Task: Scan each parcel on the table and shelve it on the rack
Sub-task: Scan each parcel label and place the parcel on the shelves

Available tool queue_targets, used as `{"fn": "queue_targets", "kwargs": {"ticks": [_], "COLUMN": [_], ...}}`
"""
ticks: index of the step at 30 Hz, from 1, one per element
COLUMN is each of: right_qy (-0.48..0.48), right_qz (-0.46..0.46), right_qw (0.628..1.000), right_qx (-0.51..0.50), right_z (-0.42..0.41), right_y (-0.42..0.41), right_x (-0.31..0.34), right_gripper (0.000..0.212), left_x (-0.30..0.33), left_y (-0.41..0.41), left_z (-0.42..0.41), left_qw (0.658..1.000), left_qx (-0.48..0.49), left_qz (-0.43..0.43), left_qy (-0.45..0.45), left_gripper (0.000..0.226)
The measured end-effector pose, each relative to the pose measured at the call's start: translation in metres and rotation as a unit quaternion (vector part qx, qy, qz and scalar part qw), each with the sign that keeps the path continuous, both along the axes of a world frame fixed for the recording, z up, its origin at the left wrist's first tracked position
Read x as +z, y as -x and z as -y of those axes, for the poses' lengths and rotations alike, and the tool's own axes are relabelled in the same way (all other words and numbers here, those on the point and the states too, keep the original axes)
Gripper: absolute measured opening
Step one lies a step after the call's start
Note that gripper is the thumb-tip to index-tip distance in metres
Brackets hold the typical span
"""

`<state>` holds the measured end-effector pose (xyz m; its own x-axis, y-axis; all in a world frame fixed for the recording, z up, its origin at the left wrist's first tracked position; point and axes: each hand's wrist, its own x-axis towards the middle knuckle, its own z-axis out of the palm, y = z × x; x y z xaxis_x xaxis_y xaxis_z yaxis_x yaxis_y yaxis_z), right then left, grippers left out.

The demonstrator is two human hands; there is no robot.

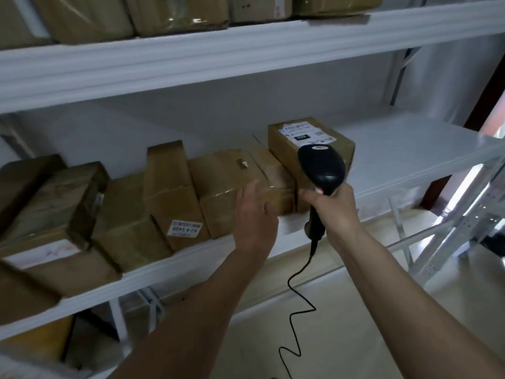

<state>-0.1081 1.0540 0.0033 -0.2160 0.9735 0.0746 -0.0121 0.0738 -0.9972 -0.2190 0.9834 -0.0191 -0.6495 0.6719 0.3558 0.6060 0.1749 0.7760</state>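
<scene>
A white metal rack (410,149) fills the view, its middle shelf lined with several brown cardboard parcels. The rightmost parcel (308,138) lies with a white shipping label facing up. My right hand (332,206) grips a black corded barcode scanner (321,168), whose head sits in front of that labelled parcel. My left hand (254,214) hovers with fingers spread at the front of a taped parcel (232,184) just left of the scanner, close to it or lightly touching; it holds nothing.
The upper shelf (191,53) carries more parcels. Bare shelf surface extends right of the labelled parcel. A parcel with a small white label (184,228) stands further left. The scanner's coiled cable (297,310) hangs toward the tiled floor. A second rack frame (448,233) stands at right.
</scene>
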Motion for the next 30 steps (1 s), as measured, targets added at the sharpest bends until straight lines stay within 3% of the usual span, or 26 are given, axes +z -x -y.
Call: {"fn": "queue_targets", "kwargs": {"ticks": [8,16,30], "right_qy": [0.069,0.110,0.164], "right_qz": [-0.010,0.006,0.088], "right_qw": [0.988,0.953,0.886], "right_qx": [0.141,0.281,0.425], "right_z": [0.131,0.264,0.492], "right_y": [0.083,0.163,0.294], "right_x": [-0.012,-0.033,-0.115], "right_gripper": [0.029,0.025,0.021], "left_x": [-0.010,-0.025,-0.104], "left_y": [0.073,0.154,0.264], "left_z": [0.130,0.287,0.579], "left_qw": [0.998,0.987,0.916], "left_qx": [0.048,0.136,0.329], "left_qz": [-0.015,0.060,0.210], "left_qy": [0.044,0.059,0.094], "left_gripper": [0.025,0.021,0.019]}}
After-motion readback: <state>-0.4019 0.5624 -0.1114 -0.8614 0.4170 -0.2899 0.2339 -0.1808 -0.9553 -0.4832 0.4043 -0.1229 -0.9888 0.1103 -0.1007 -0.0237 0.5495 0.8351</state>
